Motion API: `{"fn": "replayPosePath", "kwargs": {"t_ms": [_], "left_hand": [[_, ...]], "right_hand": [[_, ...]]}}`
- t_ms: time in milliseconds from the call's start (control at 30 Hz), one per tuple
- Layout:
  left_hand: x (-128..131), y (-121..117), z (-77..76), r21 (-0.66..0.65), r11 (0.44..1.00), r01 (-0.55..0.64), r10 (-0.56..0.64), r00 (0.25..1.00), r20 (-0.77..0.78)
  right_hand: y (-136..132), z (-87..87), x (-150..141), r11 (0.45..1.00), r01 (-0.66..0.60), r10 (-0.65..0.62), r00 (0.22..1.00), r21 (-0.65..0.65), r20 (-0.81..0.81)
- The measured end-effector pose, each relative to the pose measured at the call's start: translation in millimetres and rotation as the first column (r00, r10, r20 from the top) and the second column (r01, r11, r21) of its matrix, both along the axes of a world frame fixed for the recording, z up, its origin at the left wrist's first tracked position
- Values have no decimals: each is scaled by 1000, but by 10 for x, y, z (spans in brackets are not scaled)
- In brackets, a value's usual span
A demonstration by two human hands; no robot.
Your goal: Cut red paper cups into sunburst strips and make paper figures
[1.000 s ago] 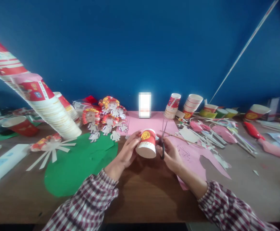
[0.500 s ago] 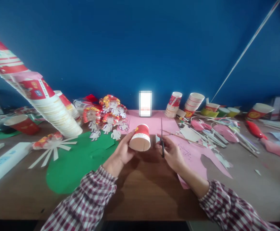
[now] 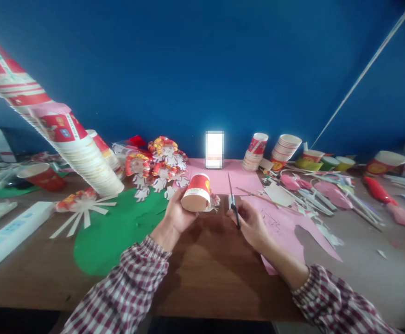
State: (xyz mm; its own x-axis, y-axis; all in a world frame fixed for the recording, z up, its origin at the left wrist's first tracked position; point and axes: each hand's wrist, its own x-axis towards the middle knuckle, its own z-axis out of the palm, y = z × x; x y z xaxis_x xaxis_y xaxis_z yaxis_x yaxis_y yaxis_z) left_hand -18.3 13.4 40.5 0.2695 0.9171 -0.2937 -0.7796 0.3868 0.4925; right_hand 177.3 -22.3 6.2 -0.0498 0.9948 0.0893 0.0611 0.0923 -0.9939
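Observation:
My left hand point(image 3: 179, 214) is closed around a red and white paper cup point(image 3: 198, 189), held above the table and tilted so its round end faces me. A pair of scissors point(image 3: 235, 208) is gripped in my right hand point(image 3: 251, 223), with the blades pointing away from me. A gap separates the scissors from the cup. Just behind the cup's right side, a small patterned piece point(image 3: 215, 200) shows in part. Under and left of my left hand lies a green paper sheet point(image 3: 98, 253); pink paper point(image 3: 286, 241) with pen marks lies beside my right hand.
A tall leaning stack of paper cups point(image 3: 84, 160) stands at the left, near a cut cup with splayed strips point(image 3: 80, 208) and a white power strip point(image 3: 15, 234). Paper figures point(image 3: 161, 171) are heaped behind. More cup stacks point(image 3: 282, 150) and scattered scraps point(image 3: 313, 197) sit at the right.
The cup has turned in my left hand and shifted slightly left. The scissors stay in my right hand, a little further from the cup. The whole view has moved slightly.

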Motion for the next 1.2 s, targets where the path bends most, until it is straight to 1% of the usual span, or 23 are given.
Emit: {"fn": "replayPosePath", "kwargs": {"t_ms": [100, 200, 267, 367, 433, 567, 633, 733, 800, 933, 1033, 1200], "left_hand": [[-24, -11, 23, 4, 1000, 6, -6, 996, 90], [-32, -15, 29, 27, 999, -31, 28, 994, 107], [-24, -8, 25, 22, 998, -66, 64, 994, 85], [-9, 13, 16, 2, 994, -113, 113, 992, 50], [-6, 29, 8, 9, 993, -121, 121, 992, 39], [-30, 46, -7, 38, 992, -121, 121, 993, 10], [-48, 42, -14, 46, 994, -104, 104, 995, 10], [-63, 29, -24, 71, 997, -42, 39, 998, 44], [-60, 20, -29, 89, 995, -42, 38, 998, 43], [-33, 12, -28, 115, 988, -104, 103, 995, 14], [-21, 29, -30, 135, 981, -141, 142, 990, 0], [-50, 111, -78, 132, 950, -283, 290, 956, -37]], "right_hand": [[-35, 74, -13, 997, -69, 69, 997, -23, -28], [-63, 118, -9, 990, -132, 128, 990, -58, -63], [-68, 107, 0, 981, -179, 173, 981, -77, -84], [-55, 33, 7, 969, -229, 223, 972, -92, -79], [-43, -29, -1, 968, -222, 213, 973, -119, -84], [-30, -95, -24, 969, -159, 137, 983, -190, -126], [-30, -97, -25, 971, -151, 131, 985, -183, -117], [-32, -99, -13, 973, -160, 150, 986, -164, -75], [-32, -110, -6, 974, -166, 161, 986, -157, -40], [-35, -115, 3, 968, -210, 207, 978, -138, -30], [-51, -79, 16, 964, -244, 242, 970, -108, -33], [-95, -1, 21, 929, -361, 357, 932, -82, -61]]}}
